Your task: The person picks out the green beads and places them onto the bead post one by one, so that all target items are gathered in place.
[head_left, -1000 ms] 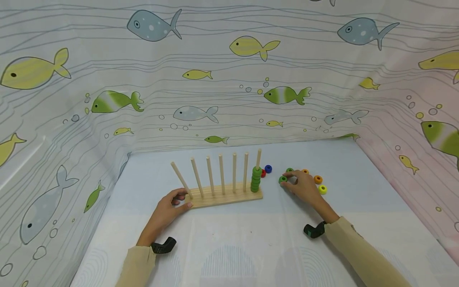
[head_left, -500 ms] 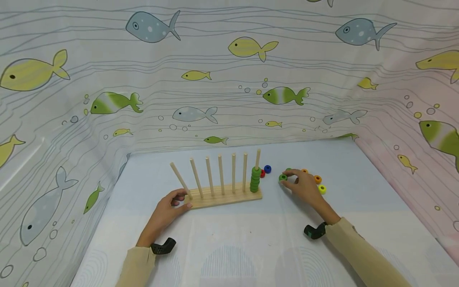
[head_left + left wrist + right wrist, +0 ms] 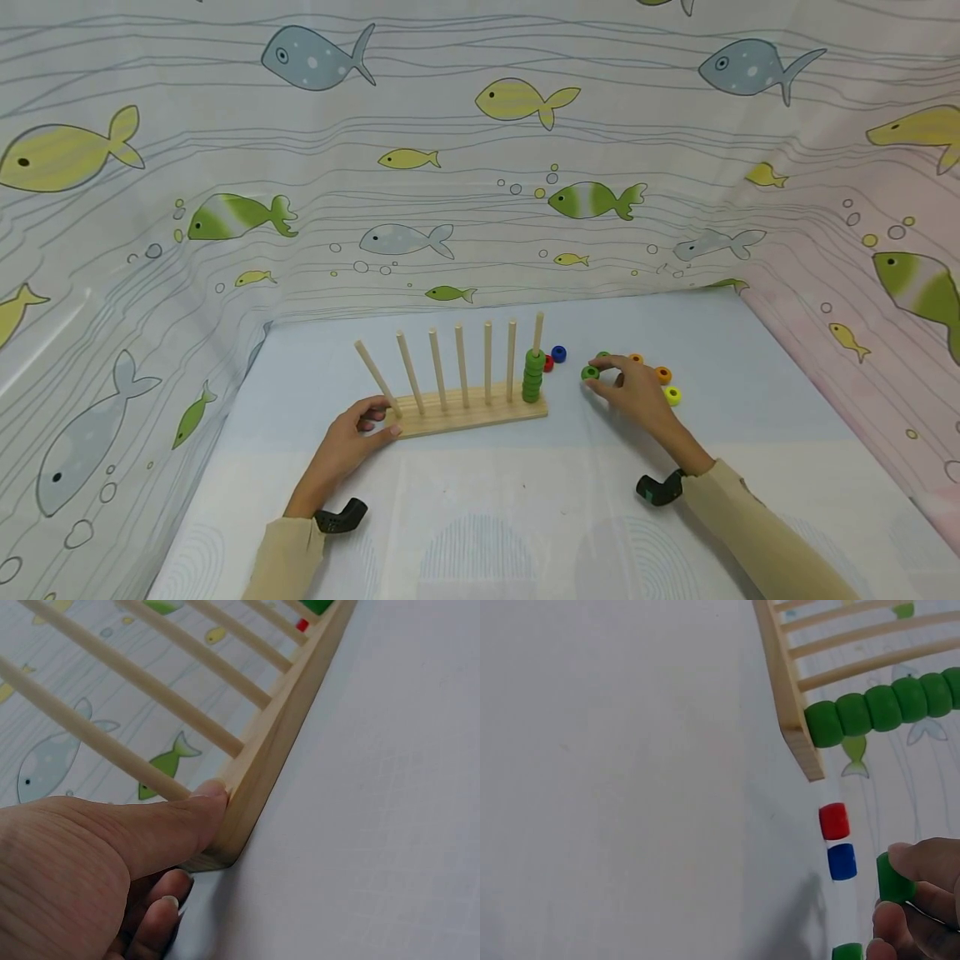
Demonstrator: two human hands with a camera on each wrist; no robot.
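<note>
A wooden rack (image 3: 472, 415) with a row of upright pegs stands on the table, its leftmost peg leaning left. Green beads (image 3: 532, 377) are stacked on its rightmost peg; the other pegs are bare. My left hand (image 3: 351, 433) grips the rack's left end, and the left wrist view shows the thumb (image 3: 187, 825) against the base near the end peg. To the right of the rack, my right hand (image 3: 636, 390) pinches a green bead (image 3: 895, 879) between thumb and fingers. Another green bead (image 3: 603, 356) sits just behind that hand, partly hidden.
A red bead (image 3: 548, 363) and a blue bead (image 3: 558, 354) lie by the rack's right end. Beyond the right hand are orange beads (image 3: 663, 375) and a yellow bead (image 3: 672, 396). A fish-printed sheet (image 3: 450, 192) rises behind the table (image 3: 480, 500).
Both hands keep their places, the left on the rack and the right pinching the green bead. Only a slight shift of the whole head view shows.
</note>
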